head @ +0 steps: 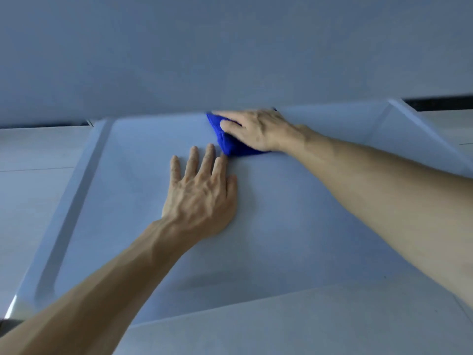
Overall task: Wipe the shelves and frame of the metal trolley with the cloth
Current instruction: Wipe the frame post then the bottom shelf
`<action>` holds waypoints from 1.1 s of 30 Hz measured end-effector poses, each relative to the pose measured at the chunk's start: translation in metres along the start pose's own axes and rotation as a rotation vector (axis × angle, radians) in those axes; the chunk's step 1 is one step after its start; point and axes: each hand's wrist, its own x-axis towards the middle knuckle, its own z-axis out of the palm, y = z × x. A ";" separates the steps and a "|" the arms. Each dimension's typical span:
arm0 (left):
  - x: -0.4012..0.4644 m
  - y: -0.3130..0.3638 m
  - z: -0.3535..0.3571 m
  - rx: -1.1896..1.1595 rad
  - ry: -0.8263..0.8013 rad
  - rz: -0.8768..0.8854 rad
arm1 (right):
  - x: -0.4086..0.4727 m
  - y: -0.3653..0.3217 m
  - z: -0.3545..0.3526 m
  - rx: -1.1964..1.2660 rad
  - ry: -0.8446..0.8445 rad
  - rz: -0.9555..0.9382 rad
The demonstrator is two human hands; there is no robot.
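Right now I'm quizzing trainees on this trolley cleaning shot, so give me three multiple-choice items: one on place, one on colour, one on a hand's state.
1. Where is the cloth?
A. far end of the shelf
B. near edge
C. floor

2. What colour is the cloth?
A. yellow
B. blue
C. white

3. How is the left hand?
A. clenched in a fist
B. gripping the cloth
C. flat on the shelf

Answers: 1 A, it lies under the right hand by the upper shelf's edge; 2 B, it is bright blue; 3 C, its fingers lie straight and spread.
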 end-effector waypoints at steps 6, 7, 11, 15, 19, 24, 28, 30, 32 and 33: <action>0.003 -0.003 -0.002 0.007 -0.035 -0.016 | -0.009 0.070 -0.018 0.049 -0.006 0.384; 0.004 -0.005 -0.002 -0.001 -0.039 -0.018 | -0.019 0.088 -0.020 0.014 0.091 0.444; 0.007 -0.007 0.001 -0.025 -0.044 -0.010 | -0.061 0.164 -0.034 0.050 0.151 0.728; 0.007 -0.005 0.001 -0.002 -0.082 0.008 | -0.075 0.171 -0.033 0.075 0.144 0.887; 0.009 -0.008 0.002 0.015 -0.067 0.013 | -0.081 0.112 -0.012 -0.023 0.095 0.569; 0.012 -0.019 0.003 -0.015 -0.053 0.005 | -0.133 0.044 0.003 -0.032 -0.003 0.258; 0.018 -0.032 0.002 -0.032 -0.037 0.015 | -0.196 0.034 -0.002 -0.076 -0.038 0.120; 0.021 -0.036 0.000 -0.034 -0.030 0.035 | -0.221 0.052 -0.011 -0.100 -0.035 0.138; 0.023 -0.037 -0.002 -0.030 -0.025 0.057 | -0.239 0.081 -0.021 -0.095 -0.023 0.257; 0.024 -0.036 -0.003 -0.029 -0.020 0.064 | -0.244 0.097 -0.025 -0.092 -0.010 0.338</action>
